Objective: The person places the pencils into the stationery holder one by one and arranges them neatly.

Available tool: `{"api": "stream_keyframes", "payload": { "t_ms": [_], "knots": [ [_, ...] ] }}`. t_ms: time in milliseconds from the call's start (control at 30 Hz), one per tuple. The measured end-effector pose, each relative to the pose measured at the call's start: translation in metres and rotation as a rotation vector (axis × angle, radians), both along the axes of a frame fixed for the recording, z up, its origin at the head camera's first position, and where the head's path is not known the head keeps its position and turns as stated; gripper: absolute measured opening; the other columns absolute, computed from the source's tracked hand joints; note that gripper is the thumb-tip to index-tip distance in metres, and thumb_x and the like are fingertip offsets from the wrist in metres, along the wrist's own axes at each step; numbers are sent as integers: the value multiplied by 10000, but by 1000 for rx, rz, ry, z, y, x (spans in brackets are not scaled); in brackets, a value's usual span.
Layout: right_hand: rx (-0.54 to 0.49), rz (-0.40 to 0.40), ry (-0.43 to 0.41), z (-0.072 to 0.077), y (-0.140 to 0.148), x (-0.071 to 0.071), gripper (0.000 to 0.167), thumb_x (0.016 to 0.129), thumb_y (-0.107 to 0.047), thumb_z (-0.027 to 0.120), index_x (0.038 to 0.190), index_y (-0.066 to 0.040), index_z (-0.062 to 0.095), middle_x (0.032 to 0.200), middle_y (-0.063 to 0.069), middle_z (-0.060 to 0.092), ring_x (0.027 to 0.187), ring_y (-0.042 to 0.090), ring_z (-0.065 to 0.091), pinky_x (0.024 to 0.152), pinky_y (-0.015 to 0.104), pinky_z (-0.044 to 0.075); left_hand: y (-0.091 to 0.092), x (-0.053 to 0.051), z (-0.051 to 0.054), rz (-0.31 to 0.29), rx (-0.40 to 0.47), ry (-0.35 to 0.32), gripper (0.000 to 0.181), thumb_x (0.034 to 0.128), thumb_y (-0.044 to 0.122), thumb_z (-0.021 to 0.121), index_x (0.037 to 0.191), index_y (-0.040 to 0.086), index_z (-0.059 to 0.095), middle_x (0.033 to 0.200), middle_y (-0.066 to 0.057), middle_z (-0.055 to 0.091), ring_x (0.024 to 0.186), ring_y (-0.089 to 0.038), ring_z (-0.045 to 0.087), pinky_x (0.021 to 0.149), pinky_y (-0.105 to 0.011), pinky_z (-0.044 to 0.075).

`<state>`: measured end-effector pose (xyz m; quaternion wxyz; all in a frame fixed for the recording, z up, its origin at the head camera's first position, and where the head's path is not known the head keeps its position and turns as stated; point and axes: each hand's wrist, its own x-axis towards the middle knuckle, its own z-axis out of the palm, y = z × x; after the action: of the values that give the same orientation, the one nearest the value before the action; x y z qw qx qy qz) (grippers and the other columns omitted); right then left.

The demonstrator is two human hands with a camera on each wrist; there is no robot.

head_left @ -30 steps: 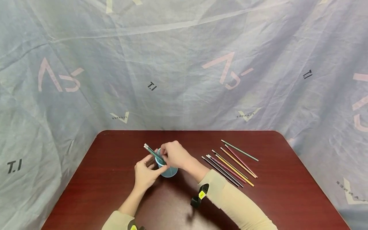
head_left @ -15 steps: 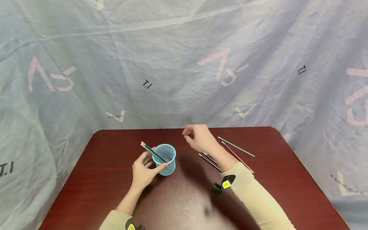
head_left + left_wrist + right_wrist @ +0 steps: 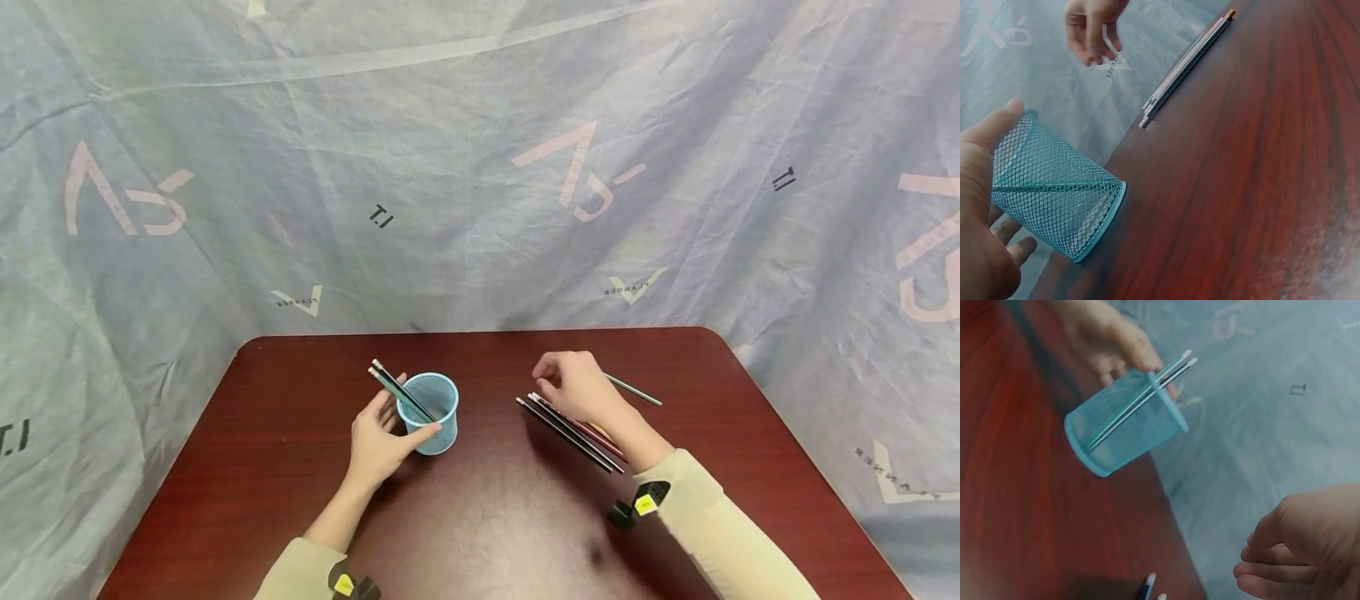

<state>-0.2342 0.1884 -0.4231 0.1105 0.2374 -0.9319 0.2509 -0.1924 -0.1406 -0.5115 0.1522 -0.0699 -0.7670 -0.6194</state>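
Observation:
A light blue mesh pencil cup [image 3: 433, 437] stands upright on the table, with my left hand [image 3: 377, 442] gripping its near left side, thumb at the rim. Inside lean a green and a black pencil [image 3: 1141, 403], their white ends out over the rim. Over to the right, my right hand [image 3: 581, 387] hovers above a group of pencils with its fingers loosely bent and nothing visible in them. Black pencils [image 3: 566, 435] lie beside a dark red one [image 3: 600, 435]. The hand and forearm partly cover the group, including a yellow pencil.
A green pencil [image 3: 633, 389] lies apart behind the right hand. The dark red wooden table [image 3: 465, 525] ends at a back edge against a hanging grey cloth [image 3: 450, 167] with printed letters.
My right hand has left the cup and travelled right to the loose pencils. The left hand has kept its hold on the cup. The view has shifted slightly.

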Motion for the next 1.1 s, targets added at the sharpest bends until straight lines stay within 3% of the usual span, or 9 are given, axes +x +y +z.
{"api": "stream_keyframes", "payload": {
  "t_ms": [200, 433, 767, 1100],
  "knots": [
    [68, 1, 3, -26, 19, 12, 46, 885, -39, 769, 893, -82, 756, 785, -27, 769, 698, 66, 682, 644, 263, 551, 2, -1, 0, -6, 76, -1, 839, 692, 81, 1011, 1447, 86, 646, 1365, -131, 733, 1289, -306, 697, 991, -156, 546],
    [104, 13, -3, -50, 32, 29, 76, 846, -5, 787, 863, -61, 738, 753, -22, 737, 691, 86, 678, 629, 270, 558, 2, 3, -1, 8, 89, -32, 823, 676, 76, 1018, 1419, 128, 667, 1356, -98, 740, 1283, -272, 702, 988, -145, 547],
    [145, -27, -73, -65, 41, 35, 56, 892, -41, 788, 922, -72, 752, 789, -26, 748, 710, 86, 691, 637, 246, 553, 0, 1, -1, -9, 78, -11, 842, 688, 81, 1012, 1444, 77, 642, 1332, -148, 747, 1217, -342, 731, 969, -143, 556],
    [190, -5, 12, -76, 33, 35, 97, 833, -72, 864, 858, -60, 771, 718, -28, 745, 655, 65, 693, 613, 244, 570, -2, 0, -1, -10, 35, 1, 838, 706, 97, 1006, 1453, 64, 627, 1313, -153, 745, 1185, -353, 735, 983, -205, 573]
  ]
}}
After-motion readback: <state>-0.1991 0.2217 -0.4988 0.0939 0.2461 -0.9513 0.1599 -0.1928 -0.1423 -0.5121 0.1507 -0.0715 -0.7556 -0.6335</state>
